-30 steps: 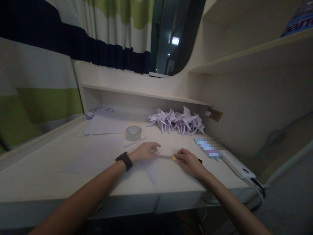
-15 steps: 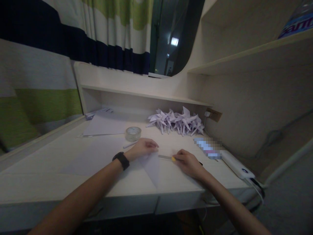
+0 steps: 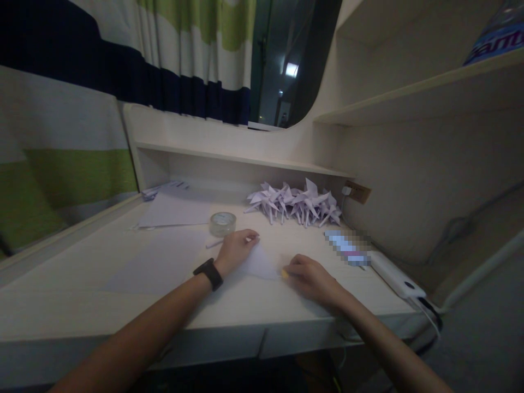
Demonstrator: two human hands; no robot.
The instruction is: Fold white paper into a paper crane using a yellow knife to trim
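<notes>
My left hand (image 3: 238, 248), with a dark watch on the wrist, pinches a folded white paper (image 3: 260, 263) by its upper corner. The paper is roughly triangular and lies at an angle above the desk front. In my right hand (image 3: 309, 277) is a utility knife (image 3: 284, 273) with a yellow part at its front. Its blade points left at the paper's lower right corner; whether it lies inside the fold I cannot tell. Beyond my left hand are a roll of clear tape (image 3: 222, 224) and a thin rolled paper stick (image 3: 213, 244).
Paper pinwheels (image 3: 295, 203) are heaped at the back of the desk. Flat paper sheets (image 3: 176, 206) lie at the back left, another sheet (image 3: 155, 262) nearer. A phone (image 3: 347, 248) and a white power strip (image 3: 395, 277) line the right side. A shelf (image 3: 426, 90) overhangs the right.
The paper has turned, its lower tip swinging from the desk front toward the right. My left hand has shifted slightly left, and the knife has moved from beside the paper to its corner.
</notes>
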